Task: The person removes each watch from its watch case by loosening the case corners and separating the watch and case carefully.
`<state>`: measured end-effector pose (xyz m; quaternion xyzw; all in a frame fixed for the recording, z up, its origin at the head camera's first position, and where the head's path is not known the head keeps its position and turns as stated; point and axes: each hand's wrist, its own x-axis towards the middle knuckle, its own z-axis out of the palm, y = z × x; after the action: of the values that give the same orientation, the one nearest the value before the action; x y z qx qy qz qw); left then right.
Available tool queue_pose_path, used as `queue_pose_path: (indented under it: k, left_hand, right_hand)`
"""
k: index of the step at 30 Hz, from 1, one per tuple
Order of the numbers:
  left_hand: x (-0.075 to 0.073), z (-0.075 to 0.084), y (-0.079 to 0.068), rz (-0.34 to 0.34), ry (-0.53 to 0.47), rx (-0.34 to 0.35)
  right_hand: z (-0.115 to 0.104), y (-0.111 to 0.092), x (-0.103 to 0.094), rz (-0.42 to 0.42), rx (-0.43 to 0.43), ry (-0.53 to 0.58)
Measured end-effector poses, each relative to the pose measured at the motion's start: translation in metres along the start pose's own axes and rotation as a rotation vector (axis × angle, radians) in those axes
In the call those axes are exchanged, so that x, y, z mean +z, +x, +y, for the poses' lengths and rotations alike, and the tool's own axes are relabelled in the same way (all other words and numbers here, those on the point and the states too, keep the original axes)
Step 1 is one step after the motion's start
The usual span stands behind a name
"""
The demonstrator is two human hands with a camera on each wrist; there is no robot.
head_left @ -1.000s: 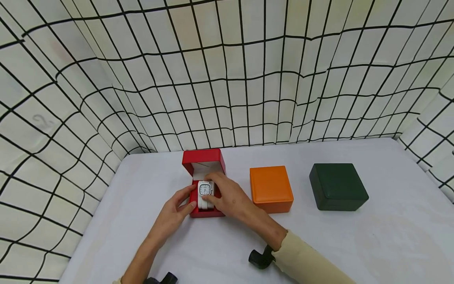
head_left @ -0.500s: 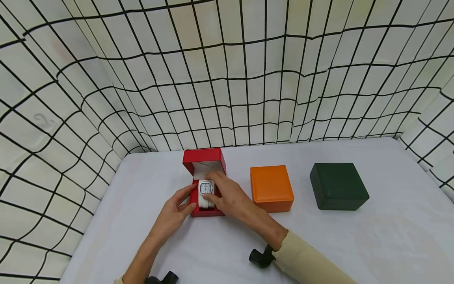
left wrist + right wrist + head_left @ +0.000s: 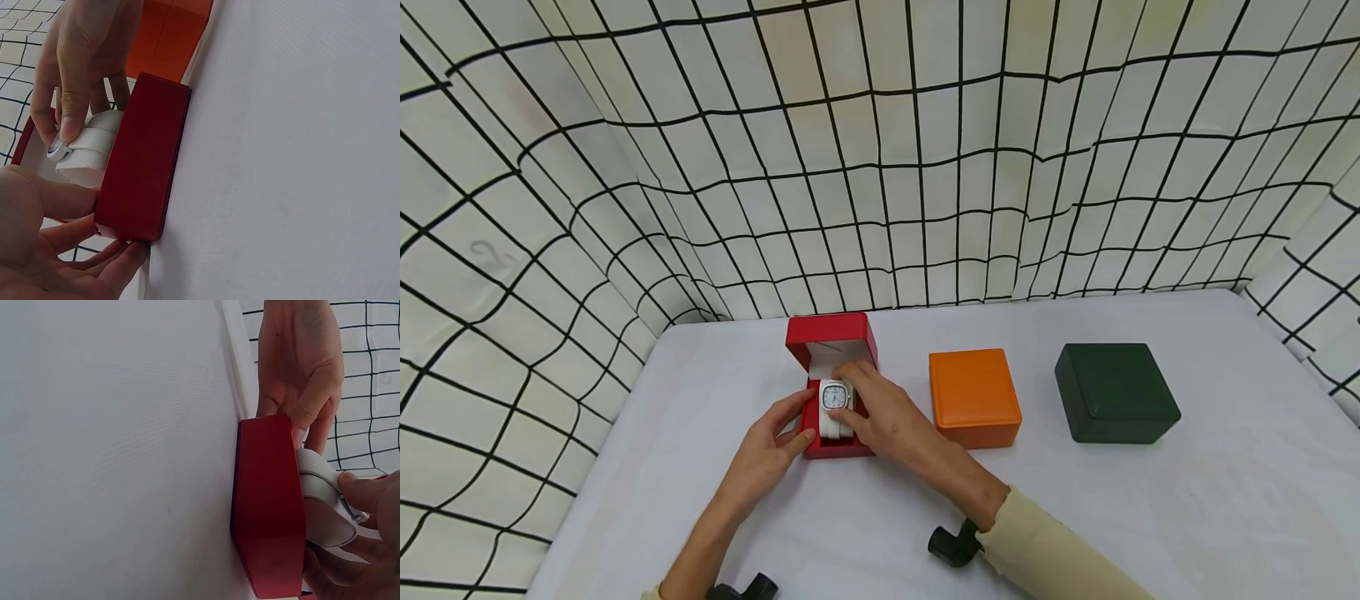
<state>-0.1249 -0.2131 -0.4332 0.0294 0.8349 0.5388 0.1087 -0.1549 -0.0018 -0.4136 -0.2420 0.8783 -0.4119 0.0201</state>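
Note:
An open red watch box stands on the white-covered table, its lid raised at the back. A white watch with a square-rounded case sits in it, its strap wrapped round a white cushion. My right hand pinches the watch case between thumb and fingers; part of the strap is hidden behind it. At the box's left side, my left hand grips the wall, thumb near the front corner. In the left wrist view, the cushion's lower part is hidden behind the red front wall.
Right of the red box is a closed orange box, with a closed dark green box farther right. Black wire mesh over white sheeting rises along the table's back and sides. Black wrist-worn devices stick out below the forearms.

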Motion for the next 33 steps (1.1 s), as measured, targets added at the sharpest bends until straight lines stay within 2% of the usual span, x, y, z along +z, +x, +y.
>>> queue_pose_path:
  k: [20,33]
  left_hand:
    - [0.0011,0.001,0.0002,0.011,0.014,0.019]
    - [-0.0015,0.0036,-0.001,-0.001,-0.008,0.031]
  right_hand:
    - [0.0001,-0.0003,-0.0021,-0.006,-0.055,-0.035]
    - [-0.0018,0.0016,-0.007,0.026,-0.048,0.046]
